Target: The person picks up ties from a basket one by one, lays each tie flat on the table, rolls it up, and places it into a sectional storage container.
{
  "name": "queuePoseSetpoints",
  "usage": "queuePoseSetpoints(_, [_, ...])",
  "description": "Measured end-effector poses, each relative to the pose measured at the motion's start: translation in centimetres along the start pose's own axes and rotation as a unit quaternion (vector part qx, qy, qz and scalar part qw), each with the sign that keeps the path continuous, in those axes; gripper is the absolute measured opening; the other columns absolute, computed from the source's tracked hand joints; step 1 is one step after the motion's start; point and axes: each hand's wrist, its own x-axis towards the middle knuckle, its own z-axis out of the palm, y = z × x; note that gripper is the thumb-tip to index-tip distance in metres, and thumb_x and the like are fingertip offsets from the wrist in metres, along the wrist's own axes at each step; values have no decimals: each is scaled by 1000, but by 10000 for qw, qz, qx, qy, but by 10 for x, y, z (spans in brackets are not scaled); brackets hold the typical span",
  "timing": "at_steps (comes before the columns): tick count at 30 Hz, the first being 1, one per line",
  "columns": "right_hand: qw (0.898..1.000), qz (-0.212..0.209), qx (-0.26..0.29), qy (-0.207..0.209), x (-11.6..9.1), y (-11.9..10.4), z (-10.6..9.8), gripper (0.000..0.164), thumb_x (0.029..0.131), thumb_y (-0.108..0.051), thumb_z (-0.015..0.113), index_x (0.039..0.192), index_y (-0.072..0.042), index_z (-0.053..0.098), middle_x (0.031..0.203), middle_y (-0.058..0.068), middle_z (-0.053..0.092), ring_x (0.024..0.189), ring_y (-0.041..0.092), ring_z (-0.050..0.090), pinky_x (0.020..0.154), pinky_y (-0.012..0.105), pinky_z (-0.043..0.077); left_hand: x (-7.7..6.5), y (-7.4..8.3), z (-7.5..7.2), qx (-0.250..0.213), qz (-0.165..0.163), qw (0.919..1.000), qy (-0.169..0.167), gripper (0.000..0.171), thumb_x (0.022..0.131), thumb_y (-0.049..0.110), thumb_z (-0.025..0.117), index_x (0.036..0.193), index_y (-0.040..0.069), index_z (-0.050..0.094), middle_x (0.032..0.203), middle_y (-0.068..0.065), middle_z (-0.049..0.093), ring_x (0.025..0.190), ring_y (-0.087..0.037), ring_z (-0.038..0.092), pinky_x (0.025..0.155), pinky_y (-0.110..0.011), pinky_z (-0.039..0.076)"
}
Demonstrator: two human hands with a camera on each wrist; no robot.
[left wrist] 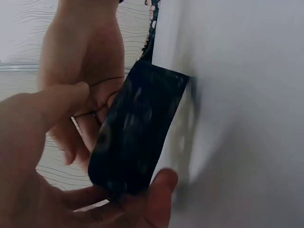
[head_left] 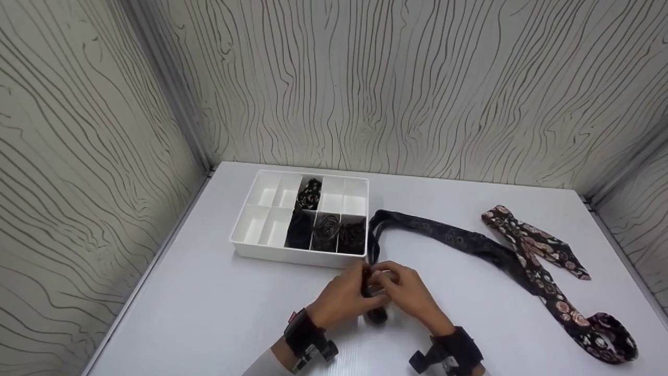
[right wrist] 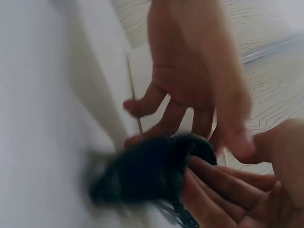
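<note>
- White tabletop (head_left: 209,313) fills a corner booth walled with wavy wood-grain panels (head_left: 78,156).
- At the near middle of the table, a dark tie (head_left: 449,237) is partly wound into a tight roll (head_left: 376,303), standing on edge on the surface; its loose length runs away to the right.
- Both hands close round that roll: the left hand (head_left: 342,297) grips it from the left, the right hand (head_left: 409,292) from the right, fingertips meeting on top.
- Only the left wrist view shows the roll (left wrist: 135,128) as a flat dark band pressed to the table, thumb below and forefinger above.
- Blurred as it is, the right wrist view adds the right hand's fingers (right wrist: 209,185) curled under the dark bundle, with the left hand's fingers spread behind it.
- Just beyond the hands sits a white divided box (head_left: 245,245), with four compartments holding rolled dark ties.
- Farther right lies a floral tie (head_left: 548,282), crossing the dark one's tail.
</note>
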Motion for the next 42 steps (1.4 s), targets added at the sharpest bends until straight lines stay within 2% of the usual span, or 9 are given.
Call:
queuePoseSetpoints(4, [9996, -62, 109, -256, -2, 4, -6, 23, 106, -8, 58, 121, 4, 72, 103, 16, 80, 93, 23, 78, 76, 27, 60, -4, -6, 2, 151, -186, 9994, 240, 36, 93, 28, 79, 116, 14, 56, 93, 4, 59, 76, -9, 57, 64, -27, 47])
queuePoseSetpoints(7, [9956, 4, -770, 541, -2, 8, -15, 18, 101, -4, 63, 114, -3, 75, 97, 9, 80, 86, 22, 75, 72, 29, 59, -9, -11, 0, 207, -191, 9993, 253, 29, 87, 4, 72, 113, 10, 61, 93, 1, 64, 73, -9, 59, 65, -28, 50])
queuePoseSetpoints(10, [9716, 65, -1854, 1470, -3, 20, -34, 20, 96, -4, 69, 115, -7, 75, 108, 9, 78, 99, 28, 71, 83, 38, 58, -13, -15, -4, 247, -171, 9994, 195, 27, 87, -1, 68, 111, 11, 66, 98, -1, 70, 77, -9, 63, 70, -28, 53])
queuePoseSetpoints(13, [9424, 33, -2623, 2074, -6, 42, -62, 30, 93, -1, 71, 123, -1, 71, 128, 23, 68, 121, 44, 60, 99, 58, 52, -19, -21, -10, 405, -63, 9990, 163, 28, 88, -2, 67, 111, 13, 72, 106, -3, 70, 89, -11, 64, 78, -28, 54])
queuePoseSetpoints(21, [9116, 701, -3529, 1986, -34, 95, -139, 63, 91, -1, 64, 148, 16, 44, 149, 48, 38, 136, 70, 31, 110, 84, 25, -40, -44, -39, 330, -95, 9972, 671, 28, 95, -1, 61, 112, 15, 77, 107, -7, 59, 92, -16, 57, 81, -34, 54])
queuePoseSetpoints(28, [9015, 815, -3753, 1995, -53, 110, -175, 55, 89, -14, 77, 134, 12, 60, 132, 44, 58, 113, 61, 44, 90, 74, 38, -58, -74, -73, 271, -423, 9953, 830, 23, 99, 5, 62, 118, 9, 74, 115, -6, 69, 106, -23, 65, 92, -41, 54])
queuePoseSetpoints(33, [8920, 495, -4000, 2046, -56, 112, -186, 44, 80, -8, 84, 120, 4, 72, 120, 39, 67, 105, 55, 46, 89, 67, 32, -69, -86, -94, -103, -843, 9932, 800, 26, 89, 0, 66, 113, 9, 70, 112, -10, 70, 100, -22, 64, 88, -41, 52])
queuePoseSetpoints(39, [9101, 686, -3784, 1543, -60, 105, -197, 34, 90, -9, 74, 121, 4, 72, 119, 40, 66, 111, 58, 51, 96, 71, 31, -75, -93, -106, -403, -1041, 9857, 1259, 21, 92, 4, 69, 110, 14, 75, 114, -6, 73, 107, -21, 66, 95, -41, 52])
queuePoseSetpoints(42, [9186, 843, -3653, 1254, -59, 97, -207, 33, 98, -8, 65, 129, 4, 68, 115, 38, 69, 99, 53, 63, 91, 69, 42, -75, -96, -112, -714, -1217, 9779, 1544, 19, 96, 7, 72, 113, 14, 77, 109, -6, 75, 99, -20, 70, 88, -37, 56])
